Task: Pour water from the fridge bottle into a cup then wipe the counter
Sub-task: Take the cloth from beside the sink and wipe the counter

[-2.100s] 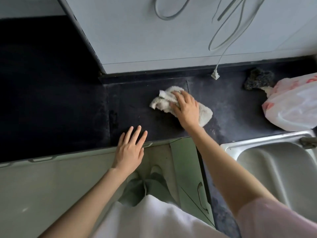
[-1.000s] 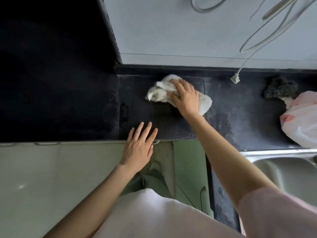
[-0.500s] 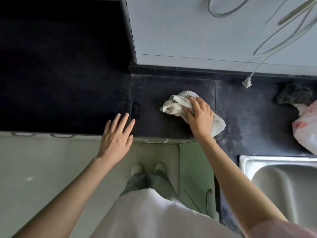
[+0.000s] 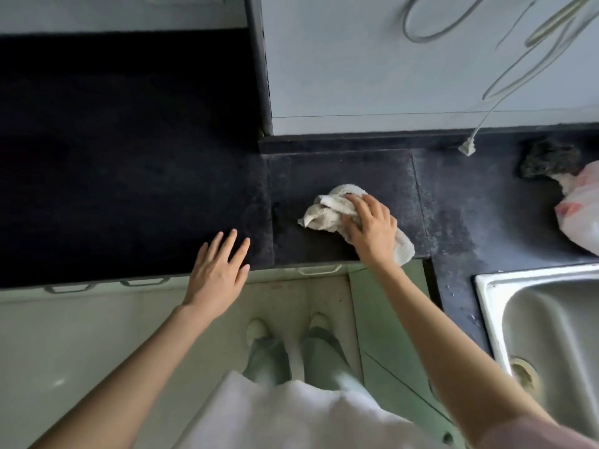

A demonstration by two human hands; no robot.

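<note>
A crumpled off-white cloth (image 4: 327,212) lies on the dark stone counter (image 4: 340,170), close to its front edge. My right hand (image 4: 372,228) presses down on the cloth with fingers spread over it and slightly bent. My left hand (image 4: 220,270) rests flat at the counter's front edge, fingers straight and together, holding nothing. No bottle or cup is in view.
A steel sink (image 4: 544,328) is set into the counter at the right. A white and red plastic bag (image 4: 580,212) and a dark scrubber (image 4: 551,157) lie at the back right. A white cable plug (image 4: 466,147) dangles over the counter. Green cabinet doors (image 4: 382,319) stand below.
My right hand has slid the cloth from near the back wall toward the counter's front edge. My left hand has shifted left along the counter edge.
</note>
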